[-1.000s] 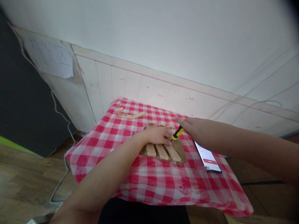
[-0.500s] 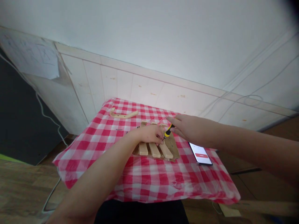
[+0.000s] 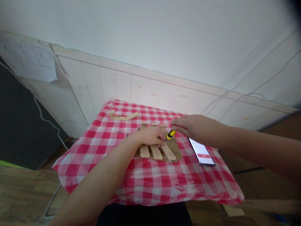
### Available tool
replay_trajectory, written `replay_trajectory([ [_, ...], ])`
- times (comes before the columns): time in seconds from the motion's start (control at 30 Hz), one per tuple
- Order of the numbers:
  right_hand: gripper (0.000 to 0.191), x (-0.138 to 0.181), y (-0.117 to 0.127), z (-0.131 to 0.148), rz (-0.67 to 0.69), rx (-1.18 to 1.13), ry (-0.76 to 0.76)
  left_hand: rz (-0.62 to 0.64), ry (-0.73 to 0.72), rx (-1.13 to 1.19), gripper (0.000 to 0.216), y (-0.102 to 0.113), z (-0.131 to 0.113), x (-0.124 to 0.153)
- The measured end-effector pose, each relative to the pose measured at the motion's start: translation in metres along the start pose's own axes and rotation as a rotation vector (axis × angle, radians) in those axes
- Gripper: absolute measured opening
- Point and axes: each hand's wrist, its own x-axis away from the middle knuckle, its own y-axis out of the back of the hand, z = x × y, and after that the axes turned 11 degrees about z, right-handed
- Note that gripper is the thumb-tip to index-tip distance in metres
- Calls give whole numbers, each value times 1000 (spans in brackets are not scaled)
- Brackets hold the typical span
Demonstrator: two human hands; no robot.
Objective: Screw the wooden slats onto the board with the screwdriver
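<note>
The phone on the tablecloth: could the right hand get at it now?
Probably yes: the phone lies close to the right hand with nothing visible lying on it, though that hand is busy with the screwdriver.

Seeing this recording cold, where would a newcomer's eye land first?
Probably on the red-and-white checked tablecloth, filling the lower middle. Next, the yellow-and-black screwdriver, slanting from the right hand's grip down towards three pale wooden slats beneath the left hand's grip. The lit phone, lying right of the slats, also stands out.
</note>
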Motion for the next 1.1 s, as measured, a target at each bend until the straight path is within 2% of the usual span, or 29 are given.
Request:
replay_trajectory([
  [0.13, 30, 6, 0, -2, 13, -53, 62, -13, -5, 8, 14, 0, 1, 0],
  [0.2, 35, 4, 4, 2, 70, 34, -21, -8, 2, 10, 11, 0, 1, 0],
  [0.27, 48, -1, 7, 9, 103, 171, -160, -2, 21, 8, 10, 1, 1, 0],
  [0.33, 52, -7, 9, 15, 58, 228, -219, 6, 40, 3, 10, 1, 1, 0],
  [0.47, 34, -14, 0, 12, -91, 138, -58, 19, 38, -6, 15, 1, 0, 1],
  [0.6, 36, -7, -14, -1, -170, -42, 203, -10, 30, 0, 13, 0, -2, 1],
  [0.67, 41, -3, -16, -3, -175, -99, 253, -29, 49, -1, 14, 0, -3, 2],
  [0.7, 41, -1, -15, -2, -147, -88, 220, -32, 59, -3, 15, 0, -4, 2],
  [0.77, 40, -2, -10, 1, -51, 7, 55, -34, 72, -1, 14, 0, -5, 3],
  [0.83, 50, -5, -5, 4, 15, 109, -126, -33, 73, 8, 14, 1, -5, 3],
  [0.9, 53, -10, -2, 5, -29, 127, -164, -15, 67, 4, 12, 1, -5, 3],
  [1.0, 38, -12, -7, 2, -151, 12, 37, 6, 68, -8, 12, 1, -4, 2],
  [1.1, 43, -6, -13, 0, -168, -57, 164, -15, 69, 5, 12, 1, -4, 2],
])
